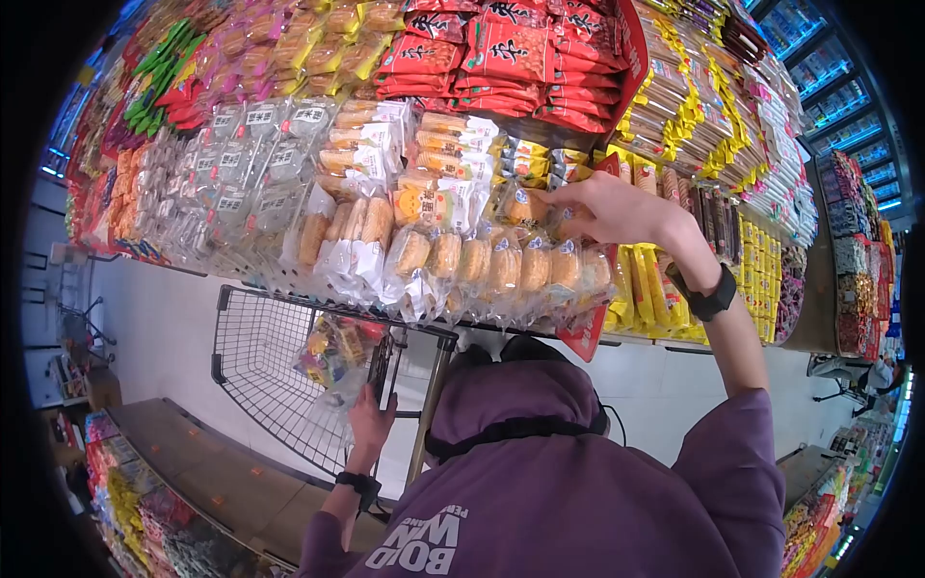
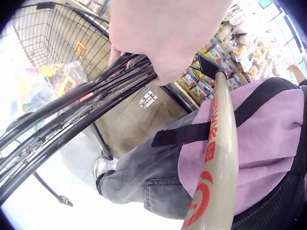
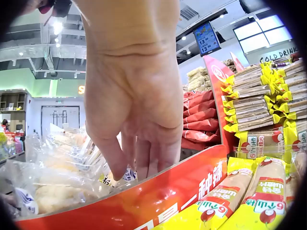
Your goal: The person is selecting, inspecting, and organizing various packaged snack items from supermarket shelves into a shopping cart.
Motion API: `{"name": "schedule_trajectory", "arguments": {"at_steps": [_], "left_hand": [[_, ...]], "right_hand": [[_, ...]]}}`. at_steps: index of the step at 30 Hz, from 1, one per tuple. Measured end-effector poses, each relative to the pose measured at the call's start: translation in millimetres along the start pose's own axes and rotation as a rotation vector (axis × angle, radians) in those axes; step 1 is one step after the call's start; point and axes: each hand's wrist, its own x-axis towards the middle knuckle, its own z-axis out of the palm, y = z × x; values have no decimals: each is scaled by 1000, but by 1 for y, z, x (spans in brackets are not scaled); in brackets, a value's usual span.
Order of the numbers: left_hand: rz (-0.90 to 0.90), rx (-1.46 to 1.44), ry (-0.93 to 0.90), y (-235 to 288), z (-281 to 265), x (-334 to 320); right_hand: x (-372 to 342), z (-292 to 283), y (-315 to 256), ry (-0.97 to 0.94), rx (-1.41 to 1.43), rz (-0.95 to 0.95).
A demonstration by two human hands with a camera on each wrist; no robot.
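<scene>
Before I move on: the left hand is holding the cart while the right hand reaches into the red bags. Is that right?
Not quite: the head view shows the right hand at the clear-wrapped snacks, below the red bags. The left hand is holding the cart.

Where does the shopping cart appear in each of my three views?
Head: shopping cart, lower left of centre.
Left wrist: left side, black bars reaching the left hand; pale handle right of centre.
Right wrist: not in it.
Shared by head and left wrist only: left hand on those bars.
</scene>
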Motion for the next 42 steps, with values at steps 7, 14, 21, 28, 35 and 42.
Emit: {"name": "schedule_trajectory", "arguments": {"at_steps": [7,14,21,28,35,42], "left_hand": [[2,11,11,-6,5,-1],[15,-58,11,-15,11,-2],[-19,-58,-8,-17,10,-1],[13,-40,5,-11,2,3],[8,-49,19,-18,4,3],[-2,-54,14,-21,3,4]], "right_hand": [[19,7,15,70,-33,-55],[51,27,20,209,55,-121],[28,22,1,212,105,-188],[34,33,18,147,222,-150],[23,32,-4,351,128,-202],[24,34,16,318,334,-211]]}}
